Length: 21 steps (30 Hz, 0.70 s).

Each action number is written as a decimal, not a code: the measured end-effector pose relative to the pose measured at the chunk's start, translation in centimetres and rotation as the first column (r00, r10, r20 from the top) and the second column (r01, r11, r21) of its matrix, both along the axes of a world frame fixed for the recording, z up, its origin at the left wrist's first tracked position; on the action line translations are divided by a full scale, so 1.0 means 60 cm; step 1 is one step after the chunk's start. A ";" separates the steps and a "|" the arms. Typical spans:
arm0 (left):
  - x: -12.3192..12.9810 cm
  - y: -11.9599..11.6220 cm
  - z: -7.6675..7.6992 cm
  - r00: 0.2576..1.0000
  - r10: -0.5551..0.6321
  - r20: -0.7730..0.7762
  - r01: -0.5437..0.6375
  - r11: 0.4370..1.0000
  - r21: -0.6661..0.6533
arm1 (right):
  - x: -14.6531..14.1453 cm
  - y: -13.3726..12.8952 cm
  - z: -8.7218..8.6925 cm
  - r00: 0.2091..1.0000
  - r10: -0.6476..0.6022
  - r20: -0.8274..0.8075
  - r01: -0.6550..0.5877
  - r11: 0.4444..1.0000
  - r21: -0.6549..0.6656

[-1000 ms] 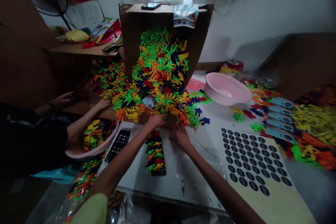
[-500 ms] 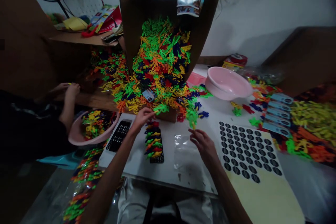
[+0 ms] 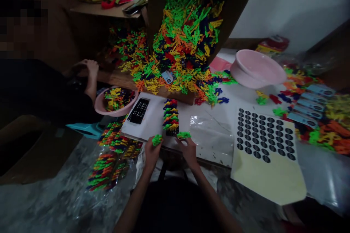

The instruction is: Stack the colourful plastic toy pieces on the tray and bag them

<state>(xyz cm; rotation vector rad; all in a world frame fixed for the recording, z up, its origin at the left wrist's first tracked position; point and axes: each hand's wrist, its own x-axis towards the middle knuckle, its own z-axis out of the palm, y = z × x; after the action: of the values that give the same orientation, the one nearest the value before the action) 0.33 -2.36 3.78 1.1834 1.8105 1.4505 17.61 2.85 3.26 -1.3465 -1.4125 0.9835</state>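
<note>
My left hand is closed on a small green plastic piece at the table's front edge. Between the fingers of my right hand is another green plastic piece. Just beyond both hands lies a black slotted tray, its near end bare. Rows of red, blue, yellow, green and orange pieces cover the rest of it. To the left is a second black tray with no pieces on it. A clear plastic bag lies flat to the right.
A carton spills a heap of coloured pieces at the back. A pink basin and a sticker sheet are on the right. At the left, a co-worker's hand is above a filled pink basin. Bagged pieces lie below.
Both my hands have drawn back from the heap to the near end of the black tray, closer together, each with a green piece. The view has tilted down and shifted left.
</note>
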 end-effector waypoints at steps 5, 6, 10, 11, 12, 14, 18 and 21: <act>0.008 0.041 -0.015 0.994 -0.039 -0.102 0.038 0.999 -0.007 | -0.029 0.029 -0.024 0.986 0.051 0.162 -0.076 0.985 0.155; 0.011 0.045 -0.014 0.991 -0.056 -0.120 0.056 0.998 -0.002 | -0.033 0.031 -0.028 0.982 0.063 0.176 -0.091 0.984 0.156; 0.022 0.049 -0.012 0.981 -0.096 -0.171 0.099 0.995 0.006 | -0.035 0.028 -0.040 0.971 0.062 0.229 -0.104 0.979 0.173; 0.025 0.049 -0.013 0.978 -0.100 -0.185 0.102 0.995 0.001 | -0.034 0.027 -0.041 0.970 0.059 0.236 -0.102 0.979 0.175; 0.028 0.048 -0.014 0.974 -0.101 -0.204 0.102 0.995 -0.008 | -0.032 0.026 -0.042 0.970 0.053 0.239 -0.096 0.980 0.173; 0.034 0.049 -0.014 0.962 -0.101 -0.253 0.091 0.994 -0.053 | -0.029 0.026 -0.043 0.972 0.044 0.231 -0.082 0.984 0.160; 0.047 0.055 -0.011 0.950 -0.032 -0.312 -0.029 0.982 -0.188 | -0.026 0.032 -0.040 0.971 0.066 0.230 -0.103 0.983 0.152; 0.052 0.059 -0.009 0.946 0.024 -0.324 -0.101 0.970 -0.223 | -0.028 0.036 -0.037 0.963 0.083 0.257 -0.126 0.980 0.156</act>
<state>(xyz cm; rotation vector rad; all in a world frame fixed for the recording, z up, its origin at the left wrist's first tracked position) 3.48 1.19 3.26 1.3024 2.1882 1.0805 15.92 4.98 1.02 -1.3108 -1.7327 0.7581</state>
